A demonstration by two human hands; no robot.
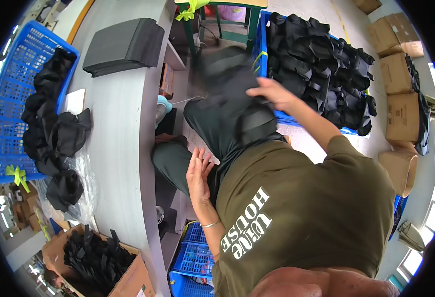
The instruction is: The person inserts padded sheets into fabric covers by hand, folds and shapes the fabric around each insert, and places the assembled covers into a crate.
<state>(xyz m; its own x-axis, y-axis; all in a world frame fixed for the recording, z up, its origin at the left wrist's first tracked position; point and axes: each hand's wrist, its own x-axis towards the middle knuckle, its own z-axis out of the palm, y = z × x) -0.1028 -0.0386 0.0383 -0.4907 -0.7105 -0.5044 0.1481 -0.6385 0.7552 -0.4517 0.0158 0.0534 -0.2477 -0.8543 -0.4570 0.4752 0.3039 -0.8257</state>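
Black fabric pieces (pixel 232 84), blurred by motion, lie over the knees and lap. My right hand (pixel 274 94) is at their right edge, closed on the fabric, with part of its fingers hidden behind it. My left hand (pixel 199 175) is raised beside the left thigh, palm up and fingers apart, with nothing in it. To the right of my right hand, a blue crate (pixel 263 44) holds many black fabric items (pixel 316 64).
A grey worktable (pixel 113 128) runs along the left, bearing a stack of black sheets (pixel 123 47) and black items beside a blue basket (pixel 9 104). A carton of black strips (pixel 130 274) stands below left. Cardboard boxes (pixel 400 116) line the right; a green-legged stool (pixel 222 5) is ahead.
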